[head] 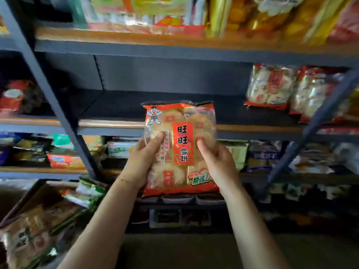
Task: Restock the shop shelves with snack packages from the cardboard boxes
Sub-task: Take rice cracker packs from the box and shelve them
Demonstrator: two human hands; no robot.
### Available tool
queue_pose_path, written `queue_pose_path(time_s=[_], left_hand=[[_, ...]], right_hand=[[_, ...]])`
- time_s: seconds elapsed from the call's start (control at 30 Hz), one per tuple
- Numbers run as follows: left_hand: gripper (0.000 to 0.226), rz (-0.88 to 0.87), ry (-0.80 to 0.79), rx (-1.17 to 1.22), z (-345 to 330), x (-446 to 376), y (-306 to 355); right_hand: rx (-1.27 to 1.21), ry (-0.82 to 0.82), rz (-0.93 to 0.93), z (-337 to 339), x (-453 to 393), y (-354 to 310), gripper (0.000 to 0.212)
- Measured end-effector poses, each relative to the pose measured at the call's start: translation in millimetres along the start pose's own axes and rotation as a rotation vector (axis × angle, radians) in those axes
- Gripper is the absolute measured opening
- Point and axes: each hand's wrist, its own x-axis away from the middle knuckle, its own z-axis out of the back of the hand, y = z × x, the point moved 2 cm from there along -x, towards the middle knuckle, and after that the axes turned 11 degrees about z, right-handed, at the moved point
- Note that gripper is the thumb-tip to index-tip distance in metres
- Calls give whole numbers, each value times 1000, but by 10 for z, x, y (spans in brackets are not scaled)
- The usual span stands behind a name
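Red and clear plastic wraps the rice cracker packet [179, 148], which is held upright at the centre of the view in front of the dark metal shelving [58, 105]. The left hand [142, 162] grips its lower left edge, thumb pressed flat on the printed front and the other fingers curled behind. The right hand [217, 162] grips the lower right edge the same way, thumb on the red label and the remaining fingers hidden behind the packet. The packet's top reaches up level with the middle shelf [116, 105], whose board lies bare at about 11 o'clock from the packet; its lower half covers the edge of the shelf below. At 2 o'clock on that same middle shelf stand 2 matching cracker packets [270, 86], leaning side by side, well apart from the held one. Yellow and orange snack bags [262, 14] crowd the top shelf at 12 to 1 o'clock, blurred. At 8 o'clock an open cardboard box [23, 206] holds more cracker packets [37, 230] with brownish labels, and a green and white packet [87, 193] lies across its far rim. Mixed packets fill the lower shelves at 9 and 3 o'clock, too blurred to tell apart.
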Motion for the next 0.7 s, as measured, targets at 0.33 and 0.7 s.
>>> queue_pose_path(time_s=[0.33,0.7], left_hand=[[43,-5,-271,-354,-1681,-856,-446],[39,-178,-286,-315,-2864,-2044,-229]], right_hand=[[102,480,-132,1690,-696,422,53],[466,321,-4,2476,-1707,493,87]])
